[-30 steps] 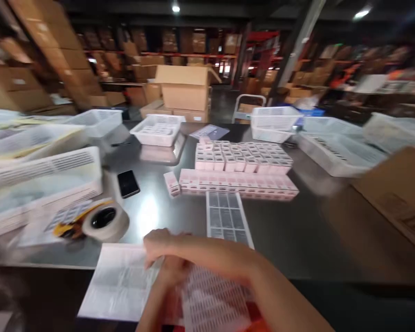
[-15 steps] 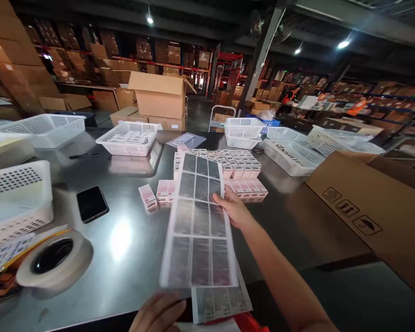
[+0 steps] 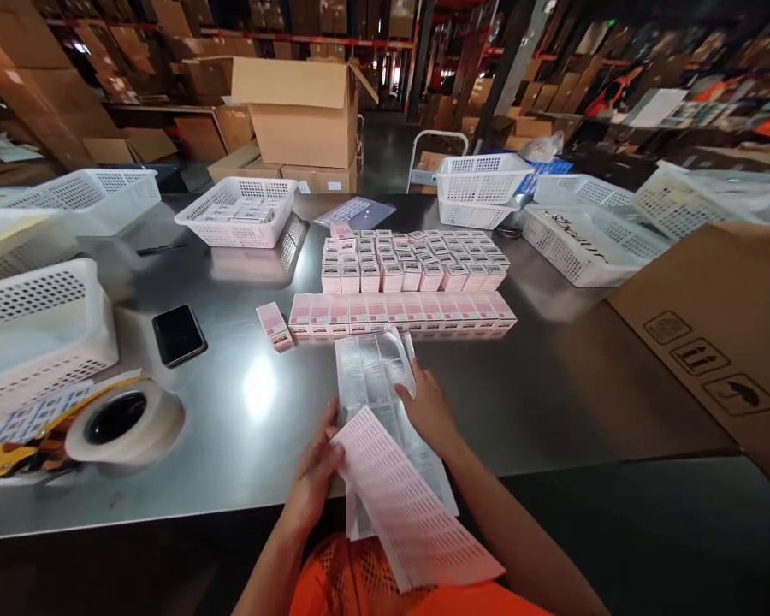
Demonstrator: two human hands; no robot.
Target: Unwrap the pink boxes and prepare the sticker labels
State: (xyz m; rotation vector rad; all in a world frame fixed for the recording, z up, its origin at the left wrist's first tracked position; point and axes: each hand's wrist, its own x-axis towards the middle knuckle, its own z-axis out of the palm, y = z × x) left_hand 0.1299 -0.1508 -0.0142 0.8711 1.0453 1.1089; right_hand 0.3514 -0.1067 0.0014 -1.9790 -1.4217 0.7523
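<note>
White label sheet point(image 3: 411, 505) tilted atop glossy backing sheet point(image 3: 369, 372), table's near edge.

Surface: steel table point(image 3: 552, 402).
Centre: rows of pink boxes point(image 3: 411, 274).
Left: phone point(image 3: 178, 334), tape roll point(image 3: 125, 422), white baskets point(image 3: 38, 329).
Right: flattened carton point(image 3: 725, 342).
Near edge: label sheets point(image 3: 376, 372).

Left hand point(image 3: 317, 470) and right hand point(image 3: 429, 409) hold label sheets point(image 3: 394, 479) over the steel table point(image 3: 552, 402).
</note>
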